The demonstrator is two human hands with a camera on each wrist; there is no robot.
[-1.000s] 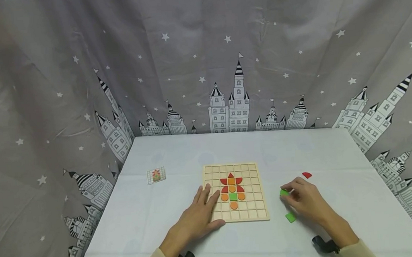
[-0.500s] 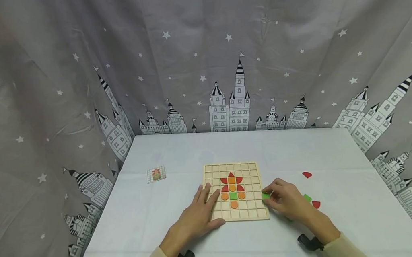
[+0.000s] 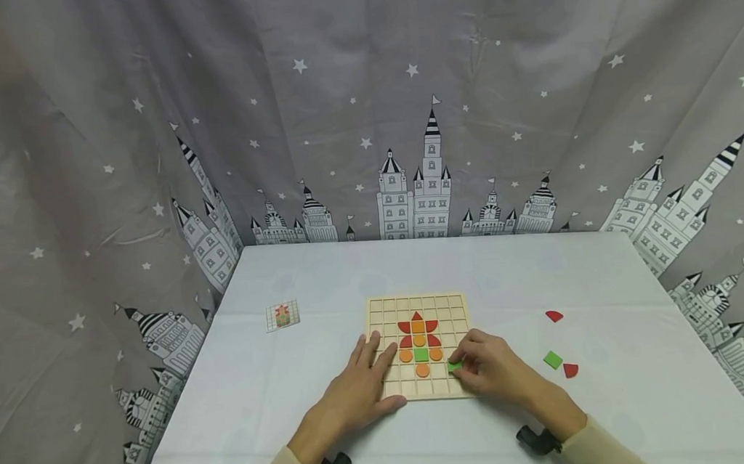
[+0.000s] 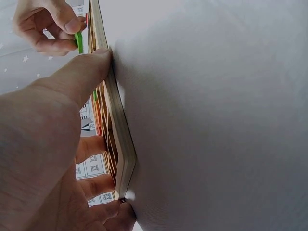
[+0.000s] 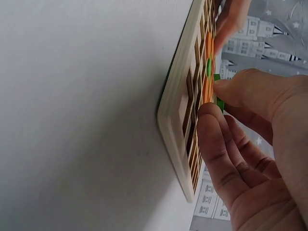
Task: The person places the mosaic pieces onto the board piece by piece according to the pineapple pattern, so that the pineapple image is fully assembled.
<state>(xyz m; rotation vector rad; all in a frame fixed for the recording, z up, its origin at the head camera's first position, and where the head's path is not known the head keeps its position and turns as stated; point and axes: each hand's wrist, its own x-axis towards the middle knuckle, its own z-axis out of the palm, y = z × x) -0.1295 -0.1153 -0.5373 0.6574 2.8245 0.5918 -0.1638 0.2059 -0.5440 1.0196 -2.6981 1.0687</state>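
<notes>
A wooden grid board [image 3: 384,307] lies on the white table, with red, orange and green flat tiles set in its squares as a figure. My left hand [image 3: 352,397] rests on the board's left side, fingers spread and straight; in the left wrist view its thumb [image 4: 91,65] touches the front edge. Between thumb and fingers my right hand [image 3: 497,368] pinches a green square tile [image 3: 454,366], just over the right part of the grid. That tile [image 5: 220,94] stands tilted in the right wrist view. An orange round tile [image 3: 422,370] sits lowest in the figure.
To the right of the board lie a loose green square tile [image 3: 553,360] and two red quarter-round tiles, one near it [image 3: 571,370] and one farther back [image 3: 554,316]. A small pattern card [image 3: 282,316] lies at the left. A grey curtain [image 3: 334,82] hangs behind the table.
My right hand has carried the green tile leftward from the table to over the board, uncovering the loose green and red tiles. My left hand has stayed in place.
</notes>
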